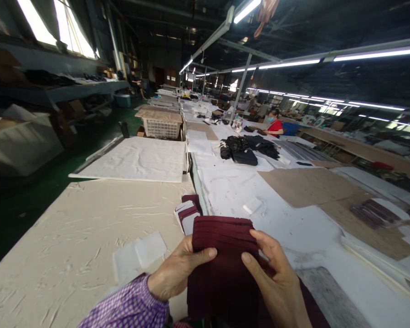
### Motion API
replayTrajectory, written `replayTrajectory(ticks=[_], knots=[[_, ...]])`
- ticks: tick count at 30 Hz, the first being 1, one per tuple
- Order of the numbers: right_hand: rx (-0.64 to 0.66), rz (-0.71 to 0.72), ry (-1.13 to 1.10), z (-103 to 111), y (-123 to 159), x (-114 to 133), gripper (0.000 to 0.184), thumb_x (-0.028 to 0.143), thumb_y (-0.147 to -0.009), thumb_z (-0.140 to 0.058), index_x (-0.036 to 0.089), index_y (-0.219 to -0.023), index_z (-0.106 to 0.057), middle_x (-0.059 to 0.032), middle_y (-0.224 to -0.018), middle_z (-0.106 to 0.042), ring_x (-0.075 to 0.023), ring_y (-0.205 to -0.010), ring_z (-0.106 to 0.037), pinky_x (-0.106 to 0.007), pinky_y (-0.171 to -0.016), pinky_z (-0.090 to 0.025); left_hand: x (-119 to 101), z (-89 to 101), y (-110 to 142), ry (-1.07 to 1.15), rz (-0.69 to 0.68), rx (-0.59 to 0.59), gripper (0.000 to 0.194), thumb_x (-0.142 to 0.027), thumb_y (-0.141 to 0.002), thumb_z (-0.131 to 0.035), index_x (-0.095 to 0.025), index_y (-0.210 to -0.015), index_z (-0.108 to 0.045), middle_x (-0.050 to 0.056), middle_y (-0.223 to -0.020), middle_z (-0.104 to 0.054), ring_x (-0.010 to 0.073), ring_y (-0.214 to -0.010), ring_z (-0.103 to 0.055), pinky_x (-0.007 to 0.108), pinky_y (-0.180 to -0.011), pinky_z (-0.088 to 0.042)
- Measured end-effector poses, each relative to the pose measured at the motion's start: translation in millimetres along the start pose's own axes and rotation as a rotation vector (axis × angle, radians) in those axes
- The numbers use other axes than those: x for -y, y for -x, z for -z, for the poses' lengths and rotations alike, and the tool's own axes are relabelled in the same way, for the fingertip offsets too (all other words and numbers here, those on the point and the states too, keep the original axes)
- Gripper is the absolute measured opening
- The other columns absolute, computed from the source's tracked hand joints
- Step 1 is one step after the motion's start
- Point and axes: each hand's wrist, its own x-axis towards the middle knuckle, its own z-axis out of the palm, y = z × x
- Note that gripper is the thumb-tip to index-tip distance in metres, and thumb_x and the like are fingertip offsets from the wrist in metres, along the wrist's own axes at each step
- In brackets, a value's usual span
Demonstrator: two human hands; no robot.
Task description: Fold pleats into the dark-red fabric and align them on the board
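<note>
A stack of dark maroon fabric pieces (222,255) is held upright between both hands at the bottom centre. My left hand (176,273) grips its left edge, thumb across the front. My right hand (276,282) grips its right side, with the thumb on the front and the fingers curled over the top corner. Just behind the stack lie more maroon and white pieces (187,212) on the table. A purple checked sleeve (130,307) covers my left forearm.
White interlining pieces (140,255) lie on the cream cloth-covered table (71,237). A pile of black garments (248,150) lies farther along the white table. Brown paper patterns (307,187) lie to the right. A white plastic basket (161,127) stands behind. A person in red (275,125) sits far off.
</note>
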Motion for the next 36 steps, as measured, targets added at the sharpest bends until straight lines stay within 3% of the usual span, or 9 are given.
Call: replayTrajectory(ticks=[2, 6, 11, 17, 21, 24, 29, 32, 36], knots=[[0.036, -0.023, -0.080, 1.4, -1.0, 0.4, 0.050, 0.046, -0.068, -0.076, 0.026, -0.112, -0.060, -0.0044, -0.114, -0.068, -0.0202, -0.096, -0.066, -0.026, -0.077, -0.055, -0.4, 1.7, 0.4, -0.011, 0.004, 0.014, 0.030, -0.019, -0.073, -0.075, -0.017, -0.103, -0.074, 0.010, -0.094, -0.077, 0.0198, -0.084, -0.071, 0.029, -0.082, -0.053], [0.127, -0.061, -0.160, 1.5, -1.1, 1.7, 0.037, 0.043, -0.069, -0.077, 0.024, -0.097, -0.064, -0.0029, -0.098, -0.071, -0.0195, -0.086, -0.067, -0.027, -0.076, -0.056, -0.9, 4.4, 0.4, -0.028, -0.006, 0.013, 0.030, -0.019, -0.074, -0.074, -0.018, -0.104, -0.073, 0.009, -0.096, -0.076, 0.0194, -0.085, -0.071, 0.029, -0.083, -0.053], [0.142, -0.007, -0.021, 1.5, -2.5, 0.8, 0.026, 0.047, -0.075, -0.069, 0.023, -0.073, -0.063, 0.0004, -0.075, -0.066, -0.0174, -0.072, -0.061, -0.023, -0.065, -0.053, 0.4, 5.2, 0.7, -0.045, -0.008, 0.017, 0.031, -0.018, -0.074, -0.074, -0.017, -0.105, -0.073, 0.010, -0.096, -0.076, 0.0196, -0.086, -0.071, 0.029, -0.083, -0.053], [0.156, 0.037, 0.123, 6.0, -7.3, -1.7, 0.033, 0.051, -0.078, -0.065, 0.022, -0.067, -0.052, 0.0024, -0.068, -0.056, -0.0164, -0.071, -0.059, -0.022, -0.061, -0.048, 1.0, 5.5, 1.7, -0.053, -0.014, 0.060, 0.034, -0.017, -0.077, -0.071, -0.017, -0.110, -0.071, 0.010, -0.100, -0.075, 0.0202, -0.090, -0.070, 0.030, -0.085, -0.052], [0.158, 0.047, 0.257, 8.1, -11.5, -9.1, 0.038, 0.056, -0.080, -0.060, 0.023, -0.066, -0.048, 0.0025, -0.063, -0.052, -0.0194, -0.071, -0.059, -0.026, -0.063, -0.049, 1.4, 4.3, 1.7, -0.058, -0.023, 0.055, 0.032, -0.018, -0.077, -0.071, -0.017, -0.109, -0.071, 0.010, -0.100, -0.076, 0.0208, -0.090, -0.070, 0.030, -0.085, -0.052], [0.139, 0.082, 0.313, 7.7, -13.8, -12.3, 0.034, 0.055, -0.080, -0.059, 0.023, -0.073, -0.052, 0.0007, -0.068, -0.059, -0.0198, -0.071, -0.061, -0.029, -0.065, -0.051, 1.5, 4.5, 2.3, -0.044, -0.018, 0.027, 0.030, -0.019, -0.076, -0.072, -0.017, -0.106, -0.073, 0.010, -0.098, -0.076, 0.0209, -0.087, -0.071, 0.031, -0.085, -0.053], [0.132, 0.121, 0.273, 9.0, -15.2, -7.4, 0.038, 0.049, -0.079, -0.062, 0.026, -0.108, -0.058, -0.0052, -0.107, -0.069, -0.0217, -0.090, -0.066, -0.031, -0.076, -0.054, -1.9, 8.3, 4.5, -0.098, -0.015, 0.031, 0.030, -0.020, -0.076, -0.072, -0.018, -0.106, -0.073, 0.008, -0.096, -0.076, 0.0201, -0.085, -0.071, 0.030, -0.083, -0.053], [0.248, 0.089, 0.311, 12.4, -15.4, -2.3, 0.036, 0.048, -0.081, -0.061, 0.027, -0.110, -0.059, -0.0053, -0.106, -0.070, -0.0224, -0.089, -0.068, -0.033, -0.074, -0.055, -5.4, 9.9, 5.4, -0.161, -0.021, 0.055, 0.031, -0.020, -0.076, -0.073, -0.019, -0.107, -0.072, 0.008, -0.098, -0.076, 0.0192, -0.087, -0.070, 0.028, -0.084, -0.052], [0.272, 0.167, 0.410, 14.9, -15.7, 0.9, 0.030, 0.045, -0.083, -0.058, 0.028, -0.107, -0.063, -0.0040, -0.106, -0.071, -0.0212, -0.086, -0.068, -0.031, -0.072, -0.054, -10.1, 11.0, 6.4, -0.198, -0.028, 0.066, 0.030, -0.021, -0.076, -0.072, -0.019, -0.106, -0.073, 0.007, -0.099, -0.076, 0.0189, -0.088, -0.070, 0.028, -0.086, -0.051]])
